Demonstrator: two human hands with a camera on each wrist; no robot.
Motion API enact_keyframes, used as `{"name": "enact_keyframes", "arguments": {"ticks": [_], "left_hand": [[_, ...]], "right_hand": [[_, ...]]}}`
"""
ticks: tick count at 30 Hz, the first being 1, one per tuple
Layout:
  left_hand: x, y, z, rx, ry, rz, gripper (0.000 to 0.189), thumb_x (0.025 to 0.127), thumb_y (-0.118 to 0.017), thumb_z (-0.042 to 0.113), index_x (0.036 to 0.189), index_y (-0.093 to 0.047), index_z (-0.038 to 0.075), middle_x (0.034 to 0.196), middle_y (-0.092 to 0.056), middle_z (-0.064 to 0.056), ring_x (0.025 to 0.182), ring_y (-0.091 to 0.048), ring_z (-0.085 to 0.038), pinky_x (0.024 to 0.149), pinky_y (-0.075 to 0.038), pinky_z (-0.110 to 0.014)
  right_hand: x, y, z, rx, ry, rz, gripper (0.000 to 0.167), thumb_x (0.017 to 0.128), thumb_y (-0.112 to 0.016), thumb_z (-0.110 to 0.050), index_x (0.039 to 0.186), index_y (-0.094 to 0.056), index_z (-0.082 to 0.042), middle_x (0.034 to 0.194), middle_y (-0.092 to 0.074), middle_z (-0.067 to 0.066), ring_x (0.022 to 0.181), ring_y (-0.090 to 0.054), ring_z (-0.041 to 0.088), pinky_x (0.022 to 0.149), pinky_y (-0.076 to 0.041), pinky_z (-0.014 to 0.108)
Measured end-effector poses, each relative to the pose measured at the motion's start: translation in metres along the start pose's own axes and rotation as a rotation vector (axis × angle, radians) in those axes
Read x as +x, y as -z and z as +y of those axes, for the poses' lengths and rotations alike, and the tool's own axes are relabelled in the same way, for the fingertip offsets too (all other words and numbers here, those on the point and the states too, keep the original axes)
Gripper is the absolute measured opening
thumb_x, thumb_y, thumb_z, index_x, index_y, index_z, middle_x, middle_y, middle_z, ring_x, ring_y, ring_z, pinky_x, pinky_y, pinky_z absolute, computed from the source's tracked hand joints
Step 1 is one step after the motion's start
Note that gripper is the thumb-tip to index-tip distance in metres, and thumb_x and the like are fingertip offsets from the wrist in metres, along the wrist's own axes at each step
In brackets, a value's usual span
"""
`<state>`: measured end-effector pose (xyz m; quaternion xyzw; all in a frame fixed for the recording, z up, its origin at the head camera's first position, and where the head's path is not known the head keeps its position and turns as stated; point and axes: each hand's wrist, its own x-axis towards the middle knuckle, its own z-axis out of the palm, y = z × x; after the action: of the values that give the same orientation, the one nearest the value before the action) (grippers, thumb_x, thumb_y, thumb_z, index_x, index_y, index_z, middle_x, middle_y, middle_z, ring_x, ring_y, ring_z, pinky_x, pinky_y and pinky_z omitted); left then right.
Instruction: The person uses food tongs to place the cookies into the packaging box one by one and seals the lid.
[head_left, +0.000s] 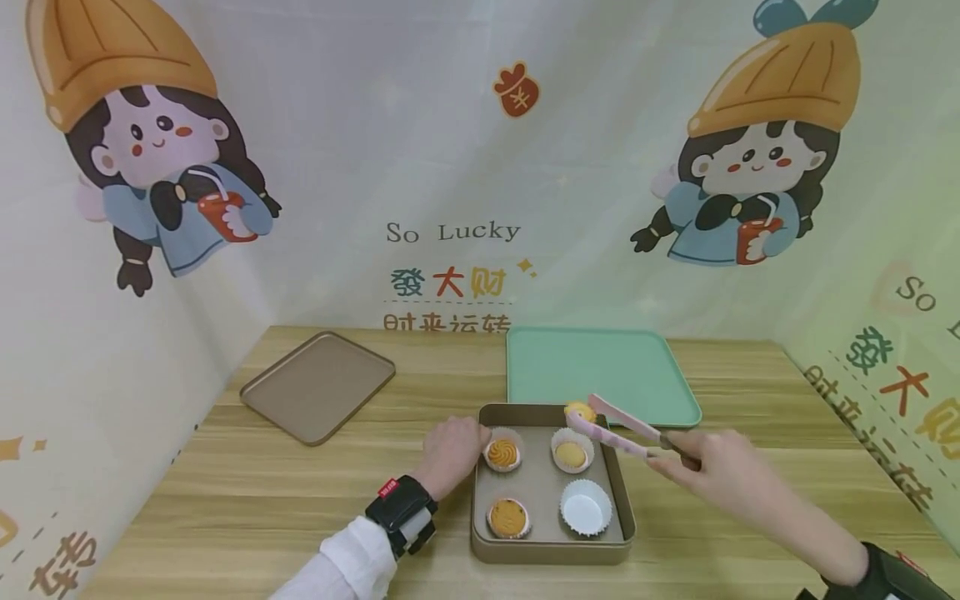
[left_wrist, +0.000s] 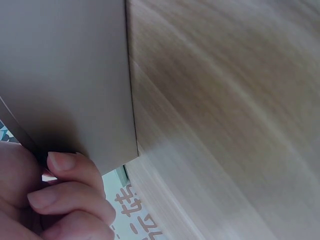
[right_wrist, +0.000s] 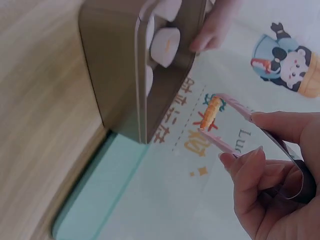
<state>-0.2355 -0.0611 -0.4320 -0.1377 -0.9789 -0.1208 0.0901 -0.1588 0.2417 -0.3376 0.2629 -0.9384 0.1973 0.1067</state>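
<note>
My right hand [head_left: 723, 467] holds pink-tipped tongs [head_left: 609, 436], which pinch a small golden cookie [right_wrist: 212, 112] above the far right part of a deep brown baking tin [head_left: 551, 552]. My left hand [head_left: 453, 450] grips the tin's left wall near its far corner, fingers [left_wrist: 75, 167] curled at the rim. Inside the tin, a swirled cookie [head_left: 502, 452] sits in a paper cup at far left. A smooth pale cookie [head_left: 571, 454] lies in a cup at far right, and a round speckled cookie [head_left: 508, 517] at near left. The near right white paper cup [head_left: 586, 507] holds nothing.
Behind the tin lies a mint-green tray [head_left: 600, 367], its near edge close to the tin's far wall. A flat brown tray [head_left: 318, 387] rests at the back left of the wooden table [head_left: 300, 508]. Printed cloth [head_left: 450, 150] hangs around the table's back and sides.
</note>
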Motion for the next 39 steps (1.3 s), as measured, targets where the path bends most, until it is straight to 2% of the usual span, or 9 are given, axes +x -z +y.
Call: {"name": "enact_keyframes", "arguments": {"ticks": [4,11,14,20,22,29,34,39], "left_hand": [[-0.001,0.000,0.000,-0.006,0.017,0.003,0.036,0.087,-0.052,0.019,0.054,-0.043,0.011,0.051,-0.039,-0.003,0.046,-0.039,-0.015,0.036,-0.032,-0.029],[0.000,-0.001,-0.001,-0.025,0.024,0.007,0.037,0.088,-0.052,0.020,0.053,-0.043,0.011,0.050,-0.039,-0.002,0.046,-0.039,-0.015,0.036,-0.032,-0.029],[0.000,-0.001,-0.001,-0.047,0.045,0.006,0.037,0.088,-0.051,0.020,0.053,-0.043,0.011,0.051,-0.039,-0.002,0.046,-0.039,-0.016,0.036,-0.033,-0.030],[0.000,-0.001,0.000,-0.076,0.065,0.010,0.038,0.088,-0.050,0.020,0.051,-0.043,0.011,0.050,-0.040,-0.003,0.046,-0.040,-0.016,0.036,-0.033,-0.031],[0.000,-0.001,0.000,-0.082,0.065,0.017,0.037,0.087,-0.051,0.020,0.051,-0.043,0.011,0.050,-0.040,-0.002,0.046,-0.040,-0.016,0.036,-0.033,-0.031],[-0.001,-0.001,0.000,-0.017,-0.013,0.004,0.034,0.087,-0.053,0.018,0.055,-0.044,0.011,0.051,-0.039,-0.002,0.046,-0.039,-0.015,0.036,-0.033,-0.030],[0.000,0.000,0.001,-0.078,0.040,0.022,0.037,0.087,-0.051,0.019,0.052,-0.043,0.011,0.051,-0.039,-0.003,0.046,-0.040,-0.016,0.036,-0.033,-0.031],[0.001,-0.001,0.001,-0.058,0.038,0.028,0.038,0.087,-0.051,0.019,0.052,-0.042,0.011,0.050,-0.039,-0.003,0.046,-0.040,-0.016,0.035,-0.033,-0.031]], "right_hand": [[-0.015,-0.011,-0.004,0.013,0.002,-0.043,0.018,0.082,-0.066,-0.027,0.072,-0.055,-0.018,0.051,-0.028,-0.015,0.043,-0.022,-0.002,0.038,-0.024,0.018],[-0.029,-0.025,-0.006,0.057,0.006,-0.112,0.018,0.078,-0.070,-0.021,0.068,-0.057,-0.014,0.050,-0.029,-0.015,0.042,-0.022,-0.002,0.036,-0.022,0.017],[-0.032,-0.029,-0.007,0.052,0.003,-0.147,0.015,0.078,-0.070,-0.021,0.074,-0.062,-0.008,0.050,-0.031,-0.015,0.042,-0.022,-0.003,0.036,-0.022,0.017],[-0.033,-0.032,-0.009,0.037,-0.018,-0.210,0.026,0.078,-0.069,-0.024,0.086,-0.067,0.001,0.049,-0.030,-0.016,0.041,-0.021,-0.003,0.035,-0.020,0.017],[-0.032,-0.032,-0.009,0.028,-0.025,-0.215,0.027,0.078,-0.069,-0.025,0.086,-0.067,0.001,0.048,-0.030,-0.015,0.040,-0.020,-0.003,0.035,-0.019,0.017],[-0.033,-0.030,-0.012,0.006,-0.036,-0.212,0.032,0.077,-0.070,-0.025,0.088,-0.066,0.004,0.049,-0.034,-0.015,0.040,-0.026,-0.002,0.035,-0.024,0.019],[-0.036,-0.026,-0.013,-0.026,-0.014,-0.199,0.031,0.077,-0.070,-0.025,0.088,-0.066,0.004,0.052,-0.038,-0.015,0.042,-0.032,-0.001,0.036,-0.030,0.020],[-0.039,-0.025,-0.012,-0.071,0.040,-0.209,0.028,0.077,-0.070,-0.027,0.086,-0.065,0.000,0.061,-0.053,-0.007,0.048,-0.042,0.002,0.041,-0.037,0.024]]}}
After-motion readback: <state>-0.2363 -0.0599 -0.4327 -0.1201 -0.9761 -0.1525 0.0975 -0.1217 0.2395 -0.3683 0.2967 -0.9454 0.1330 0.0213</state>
